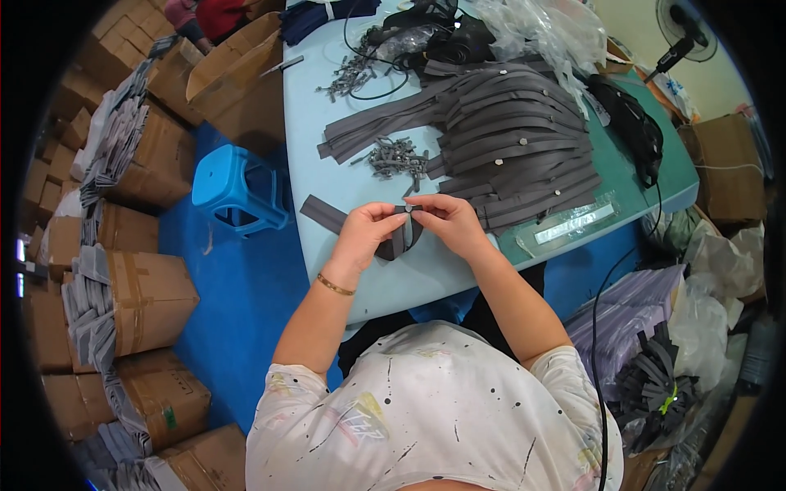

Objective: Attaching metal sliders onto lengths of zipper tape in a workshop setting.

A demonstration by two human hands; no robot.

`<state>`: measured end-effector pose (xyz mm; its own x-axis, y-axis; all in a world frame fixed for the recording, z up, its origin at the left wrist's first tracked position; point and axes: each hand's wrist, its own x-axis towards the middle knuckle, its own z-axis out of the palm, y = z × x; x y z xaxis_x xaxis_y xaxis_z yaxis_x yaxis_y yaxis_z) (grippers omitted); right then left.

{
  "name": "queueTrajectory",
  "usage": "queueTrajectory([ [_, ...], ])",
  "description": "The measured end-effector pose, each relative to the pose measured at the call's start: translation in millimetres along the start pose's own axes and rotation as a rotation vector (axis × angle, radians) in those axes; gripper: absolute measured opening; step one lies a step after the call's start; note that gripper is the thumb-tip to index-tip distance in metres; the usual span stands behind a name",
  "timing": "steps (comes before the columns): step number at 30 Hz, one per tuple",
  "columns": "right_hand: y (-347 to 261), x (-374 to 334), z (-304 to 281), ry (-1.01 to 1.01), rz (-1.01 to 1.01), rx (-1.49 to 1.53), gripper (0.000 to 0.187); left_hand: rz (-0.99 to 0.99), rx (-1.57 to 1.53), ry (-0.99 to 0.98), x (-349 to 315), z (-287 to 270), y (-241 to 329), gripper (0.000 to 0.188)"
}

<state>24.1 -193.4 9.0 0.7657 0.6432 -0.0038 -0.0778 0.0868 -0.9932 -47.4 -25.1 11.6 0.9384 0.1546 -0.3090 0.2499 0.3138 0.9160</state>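
"So, what is closest to us?"

"Two bare hands, the left hand [367, 232] and the right hand [455, 222], close together at the near edge of the counter [352, 290]. The left one has a bracelet [336, 284] on its wrist."

"Are the fingers spread out?"

"No, both hands have thumb and fingers pinched on a dark grey strip [399, 244]. A small shiny bit [408, 209] sits right where the fingertips meet. I can't tell which hand grips that bit."

"Which way does the strip go?"

"Part of it hangs below the fingers and bends toward the person. A flat grey piece [322, 213] pokes out past the left hand and slants up and away to the left. It may be the same strip, but the hand hides the join."

"What's just past the hands?"

"A little heap of small grey bits [393, 158], straight ahead and near both hands. To the right is a big pile of grey strips [520, 139], mostly lying sideways. The right hand is nearer to that pile."

"And far away?"

"More small bits [354, 72], then crinkly clear plastic [544, 33] at the back."
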Motion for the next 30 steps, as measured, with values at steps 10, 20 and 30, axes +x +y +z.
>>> queueTrajectory([
  [10, 9.1, 0.6, -5.2, 0.005, -0.016, 0.066, 0.025, 0.008, 0.049, 0.039, -7.5, 14.4, 8.3, 0.020],
  [20, 10.4, -0.9, -5.5, -0.045, -0.088, 0.113, 0.024, 0.033, 0.162, 0.022, -16.3, 17.0, 12.5, 0.015],
  [30, 15.1, -2.2, -5.8, -0.046, -0.119, 0.109, 0.024, 0.080, 0.256, 0.018, -20.2, 20.6, -3.1, 0.016],
])
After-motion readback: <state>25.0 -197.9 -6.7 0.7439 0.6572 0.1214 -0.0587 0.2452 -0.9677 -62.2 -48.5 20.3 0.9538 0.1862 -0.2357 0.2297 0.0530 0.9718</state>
